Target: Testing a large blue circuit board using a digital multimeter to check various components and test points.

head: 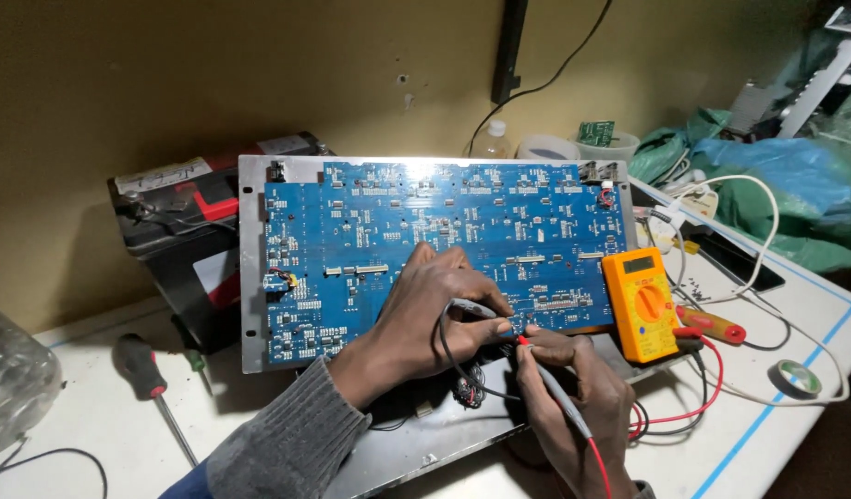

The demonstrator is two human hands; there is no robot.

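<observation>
While both hands (425,319) pinch probes (476,310), the blue circuit board (425,240) (densely populated) leans upright

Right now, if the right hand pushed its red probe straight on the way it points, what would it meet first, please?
Probably the left hand, whose fingertips lie just ahead of the red probe tip held by the right hand, then the blue circuit board; depth is unclear.

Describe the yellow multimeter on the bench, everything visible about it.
The yellow multimeter is a handheld plastic meter with a grey display window at its top and a round orange selector dial below. It lies face up, slightly tilted, at the right edge of the blue circuit board, resting on the metal panel beneath. Red and black leads leave its lower right side. Neither hand touches it; the right hand is nearest. The display reading cannot be made out.
</observation>
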